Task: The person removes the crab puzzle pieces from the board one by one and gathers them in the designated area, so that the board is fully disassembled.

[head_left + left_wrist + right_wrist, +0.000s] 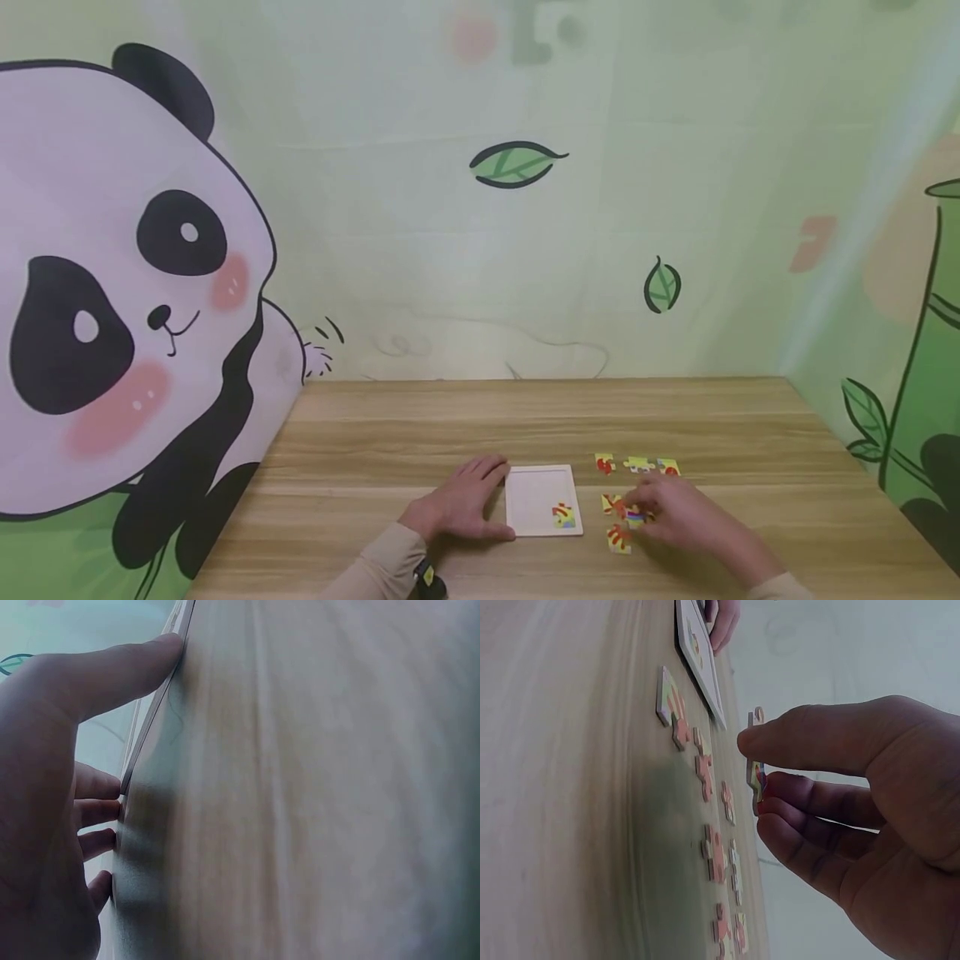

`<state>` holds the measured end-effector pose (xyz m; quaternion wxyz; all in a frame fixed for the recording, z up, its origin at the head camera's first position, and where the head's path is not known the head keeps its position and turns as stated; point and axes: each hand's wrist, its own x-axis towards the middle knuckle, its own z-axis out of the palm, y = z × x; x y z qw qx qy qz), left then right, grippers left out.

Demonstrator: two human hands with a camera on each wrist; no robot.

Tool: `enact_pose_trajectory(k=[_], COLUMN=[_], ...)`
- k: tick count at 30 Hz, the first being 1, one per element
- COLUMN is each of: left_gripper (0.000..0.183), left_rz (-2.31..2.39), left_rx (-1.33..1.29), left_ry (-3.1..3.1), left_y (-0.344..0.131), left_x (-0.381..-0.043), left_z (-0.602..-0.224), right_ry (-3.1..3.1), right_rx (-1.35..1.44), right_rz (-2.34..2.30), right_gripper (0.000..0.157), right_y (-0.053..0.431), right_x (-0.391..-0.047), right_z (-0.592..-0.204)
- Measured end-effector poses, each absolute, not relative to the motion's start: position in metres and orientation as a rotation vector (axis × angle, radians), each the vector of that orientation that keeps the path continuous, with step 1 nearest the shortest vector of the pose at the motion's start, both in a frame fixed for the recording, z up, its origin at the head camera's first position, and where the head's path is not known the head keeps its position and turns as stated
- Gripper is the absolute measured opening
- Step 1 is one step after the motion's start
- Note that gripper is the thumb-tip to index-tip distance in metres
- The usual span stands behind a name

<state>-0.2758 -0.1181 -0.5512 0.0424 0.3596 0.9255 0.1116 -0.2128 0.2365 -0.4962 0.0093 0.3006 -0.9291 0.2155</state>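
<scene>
A white square puzzle tray [534, 500] lies on the table, with one yellow and red jigsaw piece [562, 515] in its lower right corner. My left hand [467, 502] rests at the tray's left side, fingertips at the upper corner and thumb at the lower one. In the left wrist view the thumb [127, 671] touches the tray edge. Right of the tray my right hand [678, 510] pinches a multicoloured jigsaw piece [755, 765] between thumb and fingers, held above the table. A loose jigsaw piece [618, 539] lies just below and left of that hand.
Several other jigsaw pieces lie near the right hand, among them a red and yellow one [604, 463] and a yellow one [637, 464] farther back. The wooden table [360, 433] ends at a printed panda backdrop [420, 250].
</scene>
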Motion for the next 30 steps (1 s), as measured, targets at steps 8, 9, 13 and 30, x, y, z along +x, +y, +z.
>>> enact_pose_trajectory(k=[8, 9, 13, 30], left_gripper=[0.100, 0.100, 0.101, 0.101], left_rz=[0.343, 0.343, 0.344, 0.367], left_rx=[1.105, 1.105, 1.095, 1.118], left_ry=[2.832, 2.833, 2.831, 2.837], left_y=[-0.118, -0.118, -0.118, -0.119], left_x=[-0.277, -0.277, -0.278, -0.275], left_z=[-0.552, -0.552, -0.553, -0.550], right_ry=[-2.865, -2.864, -2.867, -2.910], right_rx=[0.969, 0.969, 0.977, 0.996], right_rz=[0.659, 0.660, 0.648, 0.663], right_gripper=[0.023, 0.023, 0.021, 0.024], right_y=[0.247, 0.248, 0.250, 0.259], right_x=[-0.208, -0.207, -0.205, -0.198], right_z=[-0.500, -0.500, -0.502, -0.508])
